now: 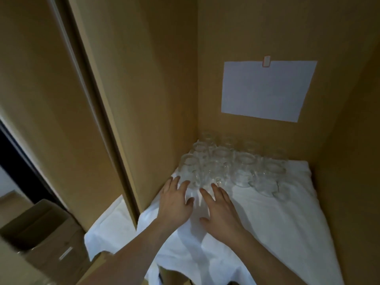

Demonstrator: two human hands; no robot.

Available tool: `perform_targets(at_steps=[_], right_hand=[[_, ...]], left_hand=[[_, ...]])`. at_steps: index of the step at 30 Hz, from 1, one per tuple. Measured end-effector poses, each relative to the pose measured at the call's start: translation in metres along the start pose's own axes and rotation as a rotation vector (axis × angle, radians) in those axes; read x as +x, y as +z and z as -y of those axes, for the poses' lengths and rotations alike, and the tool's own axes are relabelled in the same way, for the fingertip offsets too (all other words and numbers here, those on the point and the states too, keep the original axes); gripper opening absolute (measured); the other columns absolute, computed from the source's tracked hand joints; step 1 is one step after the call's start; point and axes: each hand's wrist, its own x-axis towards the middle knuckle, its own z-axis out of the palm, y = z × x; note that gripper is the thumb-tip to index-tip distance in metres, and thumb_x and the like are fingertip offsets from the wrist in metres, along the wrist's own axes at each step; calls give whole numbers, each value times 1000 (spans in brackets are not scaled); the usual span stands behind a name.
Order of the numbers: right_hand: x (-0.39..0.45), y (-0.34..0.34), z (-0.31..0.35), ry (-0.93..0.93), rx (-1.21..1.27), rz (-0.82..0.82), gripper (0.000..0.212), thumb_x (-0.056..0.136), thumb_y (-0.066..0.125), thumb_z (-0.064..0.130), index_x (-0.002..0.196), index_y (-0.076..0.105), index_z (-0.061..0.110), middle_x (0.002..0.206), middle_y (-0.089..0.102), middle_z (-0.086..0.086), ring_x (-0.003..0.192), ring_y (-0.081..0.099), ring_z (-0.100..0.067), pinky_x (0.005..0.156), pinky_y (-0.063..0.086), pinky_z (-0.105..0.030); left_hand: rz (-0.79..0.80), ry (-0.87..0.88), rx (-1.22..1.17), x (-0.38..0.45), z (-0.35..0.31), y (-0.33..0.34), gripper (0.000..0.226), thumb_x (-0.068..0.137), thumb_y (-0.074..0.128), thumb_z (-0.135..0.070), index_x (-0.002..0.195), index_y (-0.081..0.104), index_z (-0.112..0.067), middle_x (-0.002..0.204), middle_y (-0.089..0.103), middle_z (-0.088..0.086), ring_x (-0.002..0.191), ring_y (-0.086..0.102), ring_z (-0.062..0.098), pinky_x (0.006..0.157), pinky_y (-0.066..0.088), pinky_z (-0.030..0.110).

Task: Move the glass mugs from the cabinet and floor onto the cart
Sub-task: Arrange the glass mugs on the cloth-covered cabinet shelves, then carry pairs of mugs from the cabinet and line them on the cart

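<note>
Several clear glass mugs (232, 163) stand packed together in the back left corner of a wooden cabinet shelf, on a white cloth (277, 219). My left hand (176, 200) reaches in with fingers spread and straight, its tips just short of the nearest mugs. My right hand (221, 208) lies beside it, fingers also straight, tips close to the front mug. Neither hand holds anything. The cart is not in view.
The cabinet's left wall (160, 99) and sliding door edge (102, 120) stand close to my left arm. A white paper sheet (267, 89) is taped to the back wall. A cardboard box (45, 233) sits on the floor at lower left.
</note>
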Motion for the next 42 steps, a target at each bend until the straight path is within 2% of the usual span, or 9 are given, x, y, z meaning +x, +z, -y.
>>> perform_targets(at_steps=[3, 8, 12, 20, 24, 32, 42], right_hand=[[-10, 10, 7, -32, 11, 32, 81, 95, 59, 36, 159, 10, 32, 168, -3, -5, 154, -2, -29, 123, 11, -36], [-21, 28, 24, -83, 30, 77, 82, 94, 61, 39, 159, 11, 31, 168, 1, -6, 153, 2, -30, 123, 14, -38], [-26, 39, 46, -117, 19, 106, 84, 94, 61, 43, 159, 10, 31, 167, 4, -6, 154, 3, -29, 123, 14, -38], [-25, 62, 106, -110, -25, 103, 83, 95, 56, 51, 158, 5, 34, 167, 7, -1, 153, 8, -24, 123, 12, -35], [-27, 76, 143, -115, -55, 115, 83, 95, 54, 53, 158, 3, 35, 168, 6, 0, 153, 8, -24, 123, 12, -36], [-39, 107, 209, -89, -42, 132, 80, 95, 59, 47, 158, 12, 33, 167, 9, -2, 153, 7, -25, 122, 18, -36], [-61, 113, 224, 84, -28, 87, 79, 94, 58, 44, 158, 13, 32, 167, 12, -4, 153, 10, -26, 123, 17, -35]], left_hand=[[11, -33, 18, -26, 6, -1, 59, 93, 57, -42, 149, 42, -26, 160, 30, 6, 150, 19, 30, 122, 19, 41], [38, -81, 12, -64, 22, -8, 58, 94, 58, -39, 148, 42, -27, 158, 35, 3, 148, 25, 28, 120, 25, 41], [39, -108, -18, -84, 41, -18, 55, 97, 55, -38, 149, 40, -27, 157, 36, 1, 147, 27, 24, 120, 23, 36], [41, -133, -59, -111, 94, -49, 53, 96, 56, -41, 145, 45, -28, 150, 47, -4, 137, 39, 19, 114, 36, 34], [44, -164, -58, -125, 131, -67, 55, 97, 56, -39, 148, 42, -26, 154, 42, -1, 142, 33, 21, 117, 33, 36], [39, -220, -100, -158, 196, -81, 55, 97, 56, -42, 148, 40, -32, 156, 39, -6, 144, 31, 18, 116, 33, 35], [106, 12, -148, -155, 203, -92, 53, 98, 55, -39, 148, 41, -29, 155, 39, -2, 144, 29, 18, 117, 30, 31]])
